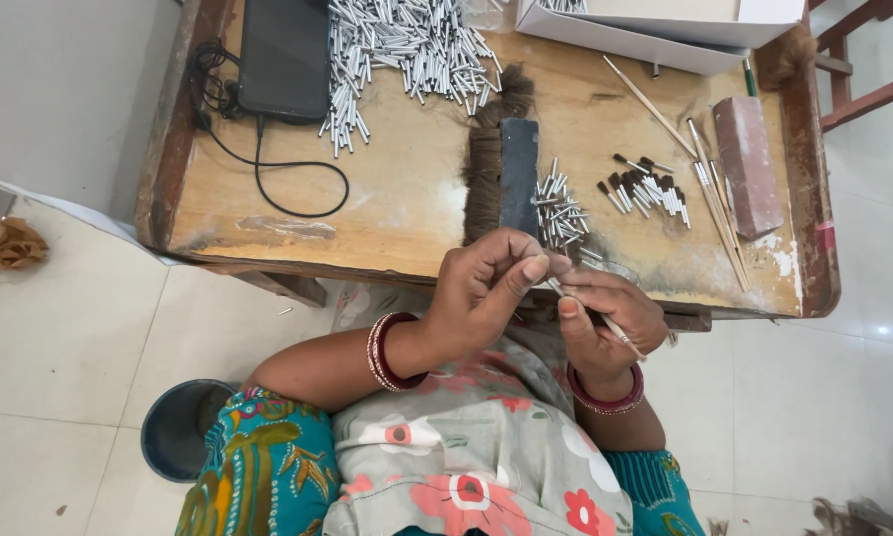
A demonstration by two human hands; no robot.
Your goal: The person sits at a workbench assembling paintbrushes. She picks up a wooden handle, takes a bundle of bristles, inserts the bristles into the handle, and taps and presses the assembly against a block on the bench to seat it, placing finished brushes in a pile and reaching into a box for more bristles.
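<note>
Between my hands sits a thin stick (605,320) — right hand (610,323) grips it, left hand (491,283) pinches its tip.

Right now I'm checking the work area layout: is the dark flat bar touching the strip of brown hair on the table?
Touching. The head view shows the dark flat bar lying on the strip of brown hair, overlapping its right edge with no gap.

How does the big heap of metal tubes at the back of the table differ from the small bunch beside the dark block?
The back heap is far larger and sprawls wide beside the black device; the small bunch is compact and lies close above the hands. Both are bare silver tubes, loosely jumbled on the wooden table.
</note>
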